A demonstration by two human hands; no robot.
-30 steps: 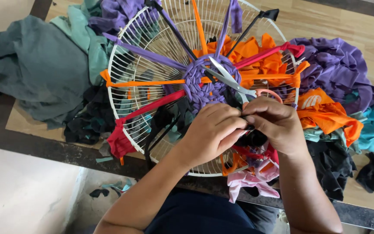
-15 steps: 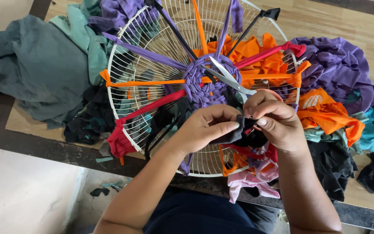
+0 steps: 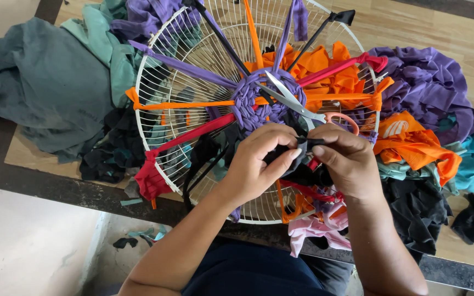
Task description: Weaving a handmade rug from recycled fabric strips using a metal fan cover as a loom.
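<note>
At centre frame, head view: I see both hands meeting over the lower right part of a round white wire fan guard (image 3: 160,118) that lies flat on the wooden surface (image 3: 445,33).
Left hand: my read is that the left hand (image 3: 259,164) has its grip pressed together on a black cloth strip (image 3: 294,156), thumb and fingers curled round it just below the hub.
Right hand: the right hand (image 3: 346,159) pinches the same strip from the other side, thumb tip touching the cloth, so the strip sits taut between the two hands, likely to keep it from slipping.
Strip's place: it is at the centre of the frame, just beneath the woven purple disc (image 3: 264,101), and it seems to run on under the left hand into the wires.
Spokes: cloth strips in orange, purple, red and black radiate from the disc to the rim and are knotted there, which I judge holds them tight as a frame for weaving.
Scissors: a pair of scissors (image 3: 297,104) with an orange handle loop rests across the disc, touching it, close by the right hand.
Surroundings: piles of cloth ring the guard, grey-green (image 3: 39,82) at upper left, purple (image 3: 434,93) and orange (image 3: 418,142) at right, black (image 3: 418,214) at lower right.
Floor: small offcuts (image 3: 138,235) lie at lower left, below the surface's edge.
</note>
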